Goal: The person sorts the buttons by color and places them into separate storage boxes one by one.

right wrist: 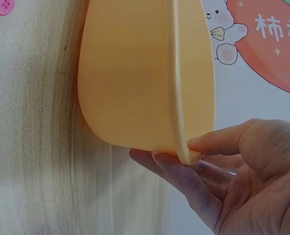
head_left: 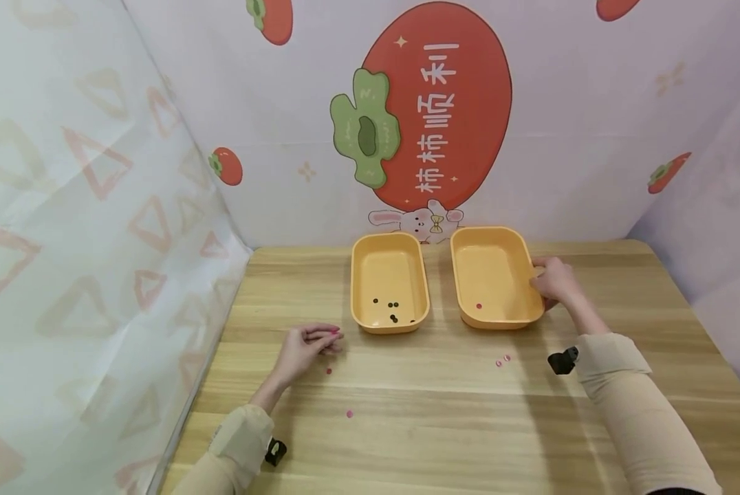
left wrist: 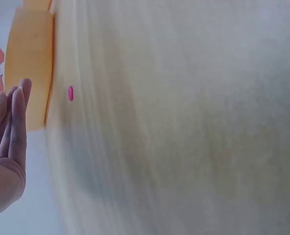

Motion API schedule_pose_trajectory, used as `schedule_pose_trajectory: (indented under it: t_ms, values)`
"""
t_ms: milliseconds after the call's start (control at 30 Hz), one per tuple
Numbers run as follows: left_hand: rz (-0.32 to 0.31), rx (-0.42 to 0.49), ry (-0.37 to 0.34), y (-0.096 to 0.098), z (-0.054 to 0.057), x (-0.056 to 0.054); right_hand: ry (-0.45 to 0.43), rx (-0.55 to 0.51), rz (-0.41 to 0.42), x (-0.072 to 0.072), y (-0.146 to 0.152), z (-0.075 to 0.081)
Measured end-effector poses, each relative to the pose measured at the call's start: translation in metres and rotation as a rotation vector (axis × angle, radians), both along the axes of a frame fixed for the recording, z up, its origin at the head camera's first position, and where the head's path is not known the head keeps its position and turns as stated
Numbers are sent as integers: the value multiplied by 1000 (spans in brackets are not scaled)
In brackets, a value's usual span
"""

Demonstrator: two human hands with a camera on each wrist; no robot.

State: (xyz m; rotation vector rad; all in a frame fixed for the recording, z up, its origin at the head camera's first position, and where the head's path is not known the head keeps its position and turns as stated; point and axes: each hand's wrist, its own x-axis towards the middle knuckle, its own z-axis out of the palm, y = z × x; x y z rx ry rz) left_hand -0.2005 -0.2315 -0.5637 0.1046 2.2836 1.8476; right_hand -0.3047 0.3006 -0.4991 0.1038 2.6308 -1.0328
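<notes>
My right hand (head_left: 556,280) grips the right rim of an orange-yellow plastic bin (head_left: 494,320), thumb on top and fingers underneath in the right wrist view. One red button (head_left: 479,306) lies inside that bin. To its left stands a second bin (head_left: 390,328) of the same colour, with several black buttons (head_left: 393,304) scattered on its floor. My left hand (head_left: 303,352) hovers over the table left of this bin, fingers nearly straight and thumb close to them, with nothing visibly held. Just below it lies a red button (head_left: 329,371).
Nearer the front of the wooden table (head_left: 432,440) is a pink button (head_left: 349,414). Two more pink buttons (head_left: 503,360) lie in front of the right bin. Behind the bins rises a printed cloth backdrop (head_left: 283,199), and another cloth (head_left: 98,275) hangs along the left side.
</notes>
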Motion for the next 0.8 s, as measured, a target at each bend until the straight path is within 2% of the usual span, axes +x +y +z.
schedule_pose_trajectory:
  t_ms: [233, 467, 600, 800]
  values:
    - [48, 78, 88, 2, 16, -7, 12, 18, 6, -1, -1, 3]
    - [75, 88, 108, 17, 33, -14, 10, 16, 5, -2, -1, 2]
    - [46, 92, 134, 30, 40, -20, 6, 11, 3, -3, -1, 1]
    - [-34, 107, 161, 57, 48, -35, 4, 4, -3, -2, 0, 2]
